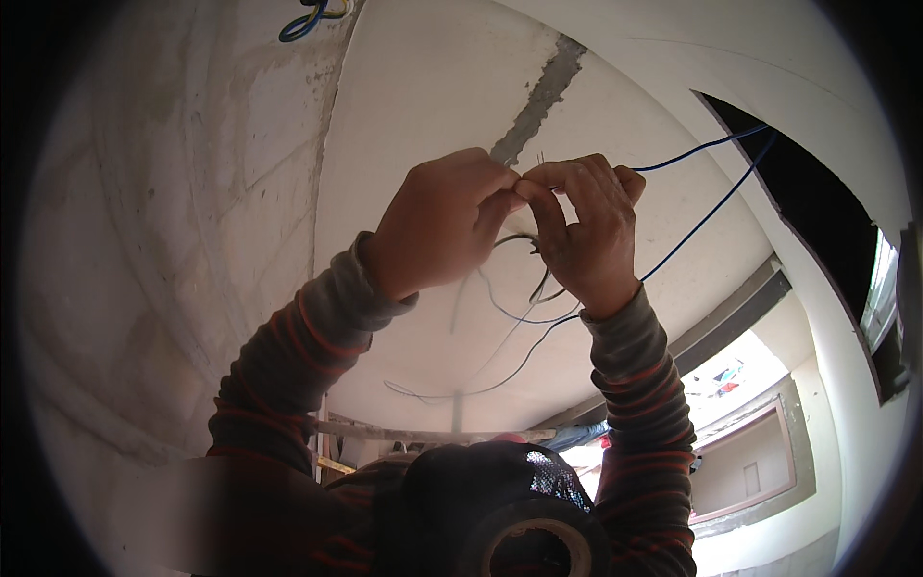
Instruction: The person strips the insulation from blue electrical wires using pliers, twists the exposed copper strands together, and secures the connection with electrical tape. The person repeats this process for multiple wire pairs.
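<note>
My left hand [442,216] and my right hand [586,226] are raised to meet at the middle of the view, both in striped knit sleeves. The fingertips of both pinch at thin wire ends [541,160], a few short strands poking up between them; exactly what each holds is partly hidden. A blue wire [692,154] runs from behind my right hand to a dark opening at the right. A black cable loop [519,238] hangs just below my fingers. Another blue wire [673,245] droops behind my right wrist.
A rough plastered wall [163,240] fills the left. The pale ceiling [404,115] carries a grey patched strip. At right are a dark opening [808,202] and a framed panel [745,462]. A coil of wire [303,24] hangs top left. A tape roll [524,510] and dark mesh fabric sit low in view.
</note>
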Demonstrator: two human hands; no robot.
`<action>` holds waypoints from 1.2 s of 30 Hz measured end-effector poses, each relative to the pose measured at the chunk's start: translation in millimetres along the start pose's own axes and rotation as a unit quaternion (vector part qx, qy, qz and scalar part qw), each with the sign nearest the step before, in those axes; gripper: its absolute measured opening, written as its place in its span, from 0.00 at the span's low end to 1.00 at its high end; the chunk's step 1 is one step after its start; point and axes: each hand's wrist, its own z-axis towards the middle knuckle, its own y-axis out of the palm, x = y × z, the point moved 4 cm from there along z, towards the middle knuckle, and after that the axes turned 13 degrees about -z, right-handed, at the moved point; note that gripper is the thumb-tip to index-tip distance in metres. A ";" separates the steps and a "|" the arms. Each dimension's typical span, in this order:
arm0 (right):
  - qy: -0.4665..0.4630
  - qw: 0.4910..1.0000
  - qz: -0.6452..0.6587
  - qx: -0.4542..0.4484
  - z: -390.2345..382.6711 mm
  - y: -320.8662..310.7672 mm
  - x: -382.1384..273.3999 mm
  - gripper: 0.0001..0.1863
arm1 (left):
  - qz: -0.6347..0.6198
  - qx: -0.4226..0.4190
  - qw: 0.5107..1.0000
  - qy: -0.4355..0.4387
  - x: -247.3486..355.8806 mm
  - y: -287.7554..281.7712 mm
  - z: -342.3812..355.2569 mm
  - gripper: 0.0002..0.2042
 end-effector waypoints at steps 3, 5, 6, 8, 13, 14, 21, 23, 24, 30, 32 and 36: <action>-0.017 0.999 -0.010 -0.041 7.2 -7.6 0.2 0.04 | 0.001 -0.012 1.000 -0.006 -1.8 -1.6 3.5 0.04; -0.054 0.997 -0.016 -0.061 12.8 -20.9 5.0 0.08 | -0.034 0.007 0.999 -0.022 -2.4 -2.7 6.9 0.04; -0.073 0.994 -0.021 -0.074 15.9 -25.7 7.7 0.10 | -0.050 0.012 0.998 -0.035 -2.9 -3.5 9.2 0.05; -0.101 0.991 -0.042 -0.079 22.0 -31.2 14.0 0.11 | -0.050 -0.012 0.998 -0.020 0.0 -5.4 14.8 0.04; -0.107 0.992 0.032 -0.061 26.3 -33.4 22.2 0.12 | -0.038 -0.061 0.997 0.039 7.4 -8.0 31.4 0.04; -0.094 0.993 0.040 -0.067 26.2 -33.2 23.4 0.11 | -0.034 -0.062 0.997 0.042 8.5 -8.3 33.5 0.04; -0.046 0.991 0.093 -0.087 28.1 -34.7 28.3 0.09 | -0.057 -0.013 0.998 -0.016 9.7 -3.5 30.0 0.04; -0.053 0.991 0.088 -0.084 28.5 -32.1 27.6 0.09 | -0.062 -0.006 0.998 -0.020 8.4 -2.7 28.4 0.04; -0.061 0.991 0.085 -0.084 28.4 -30.4 26.6 0.10 | -0.064 -0.007 0.998 -0.029 6.9 -2.5 28.0 0.04; -0.093 0.989 0.083 -0.080 30.5 -27.0 25.7 0.09 | -0.103 -0.048 0.990 -0.087 -2.5 -4.7 26.8 0.08; -0.087 0.987 0.099 -0.087 31.5 -27.6 26.5 0.08 | -0.168 -0.060 0.977 -0.120 -6.4 -4.9 26.7 0.08; -0.065 0.985 0.129 -0.090 32.7 -29.1 27.8 0.07 | -0.234 -0.075 0.957 -0.154 -10.4 -5.7 24.8 0.08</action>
